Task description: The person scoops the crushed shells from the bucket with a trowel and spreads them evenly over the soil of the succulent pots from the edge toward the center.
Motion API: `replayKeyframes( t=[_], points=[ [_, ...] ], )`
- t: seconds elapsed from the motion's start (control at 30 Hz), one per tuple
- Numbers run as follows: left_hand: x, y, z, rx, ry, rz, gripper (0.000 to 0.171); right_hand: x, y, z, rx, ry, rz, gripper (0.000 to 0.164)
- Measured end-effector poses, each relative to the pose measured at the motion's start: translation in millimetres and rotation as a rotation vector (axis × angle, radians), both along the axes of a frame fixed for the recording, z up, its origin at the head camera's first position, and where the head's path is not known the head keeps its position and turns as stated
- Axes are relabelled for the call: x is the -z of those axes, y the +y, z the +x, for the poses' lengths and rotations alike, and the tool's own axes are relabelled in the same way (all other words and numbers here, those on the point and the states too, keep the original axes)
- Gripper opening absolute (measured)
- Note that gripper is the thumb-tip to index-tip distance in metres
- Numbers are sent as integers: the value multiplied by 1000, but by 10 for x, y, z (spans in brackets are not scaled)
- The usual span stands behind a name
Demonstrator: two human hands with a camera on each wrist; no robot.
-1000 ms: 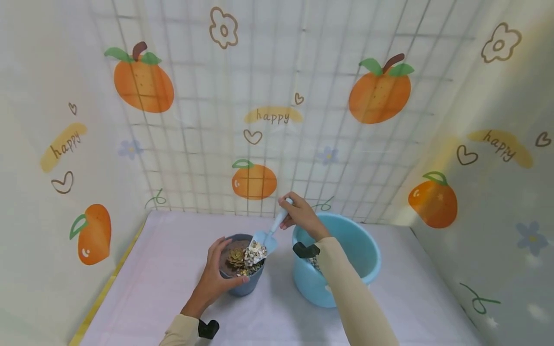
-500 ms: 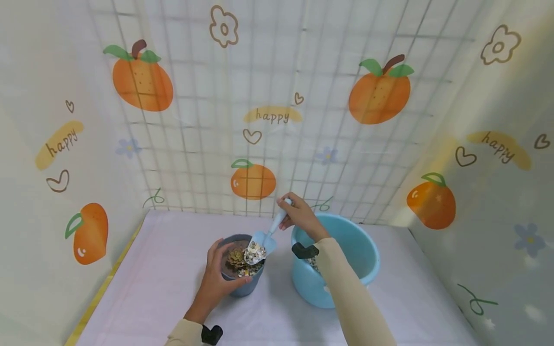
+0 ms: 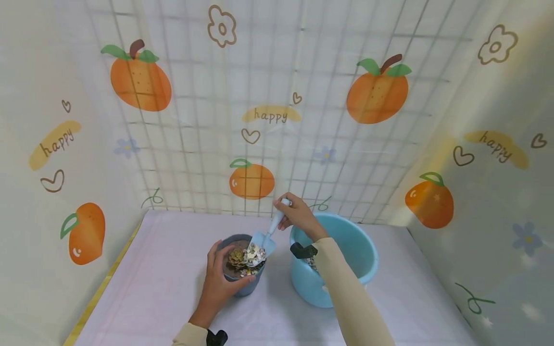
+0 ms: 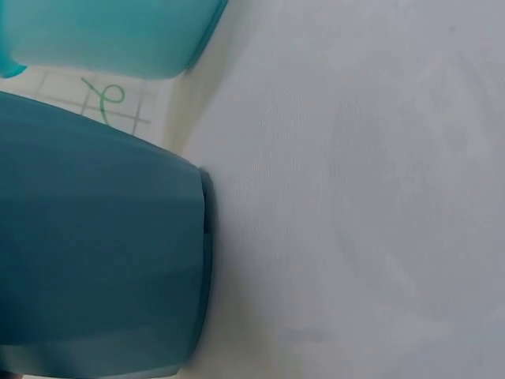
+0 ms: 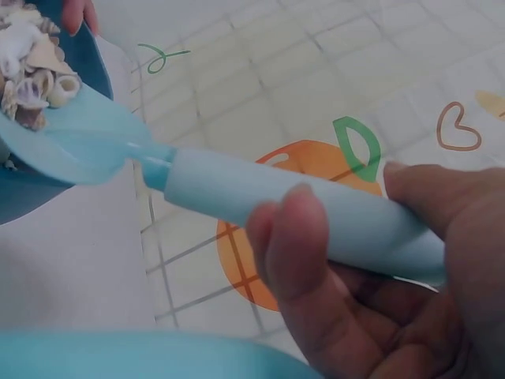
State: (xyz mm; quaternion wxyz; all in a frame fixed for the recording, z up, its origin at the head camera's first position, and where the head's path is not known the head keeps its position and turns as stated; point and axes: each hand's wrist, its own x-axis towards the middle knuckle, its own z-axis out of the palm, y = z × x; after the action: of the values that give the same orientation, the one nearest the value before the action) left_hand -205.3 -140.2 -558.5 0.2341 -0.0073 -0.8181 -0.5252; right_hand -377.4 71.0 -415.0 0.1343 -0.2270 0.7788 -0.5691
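Fingers [image 3: 211, 253] of the left hand [image 3: 216, 279] clasp the pot [image 3: 248, 289]; right of them, over its mouth, the right hand [image 3: 300, 216] grips a scoop [image 3: 269, 241] heaped with shells [image 3: 254, 255]. One wrist twist, I'd judge, could spill them; rim contact I can't quite tell.

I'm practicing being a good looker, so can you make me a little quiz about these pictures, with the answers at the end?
1. True or false: the right hand grips the trowel.
2. What lies on the trowel? A) pencils B) seashells C) spoons
3. In the head view, what big thing stands to the right of the plant pot that the left hand holds?

Key: 1. True. 2. B. 3. The light-blue bucket.
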Motion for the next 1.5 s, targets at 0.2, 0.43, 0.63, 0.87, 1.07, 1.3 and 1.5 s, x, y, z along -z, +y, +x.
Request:
replayKeyframes(
  t=[0.2, 0.43, 0.63, 0.87, 1.07, 1.3, 1.5],
  points=[
    [-23, 75, 22, -53, 4, -3, 94, 8, -2, 6, 11, 6, 3, 30],
    [-141, -59, 55, 37, -78, -62, 100, 13, 0, 6, -3, 4, -10, 31],
    [-136, -315, -63, 281, -109, -73, 109, 3, 13, 6, 8, 6, -27, 28],
    [-90, -272, -92, 270, -82, -61, 104, -5, 0, 12, -6, 11, -37, 32],
    [-75, -193, -96, 214, -48, -55, 101, -11, -1, -13, 7, 35, -37, 37],
    [-47, -127, -74, 177, -24, -55, 100, -17, 0, -17, 6, 33, -30, 41],
    [-62, -80, -34, 155, -26, -51, 97, -54, -12, 9, 1, 34, -28, 32]
  ],
)
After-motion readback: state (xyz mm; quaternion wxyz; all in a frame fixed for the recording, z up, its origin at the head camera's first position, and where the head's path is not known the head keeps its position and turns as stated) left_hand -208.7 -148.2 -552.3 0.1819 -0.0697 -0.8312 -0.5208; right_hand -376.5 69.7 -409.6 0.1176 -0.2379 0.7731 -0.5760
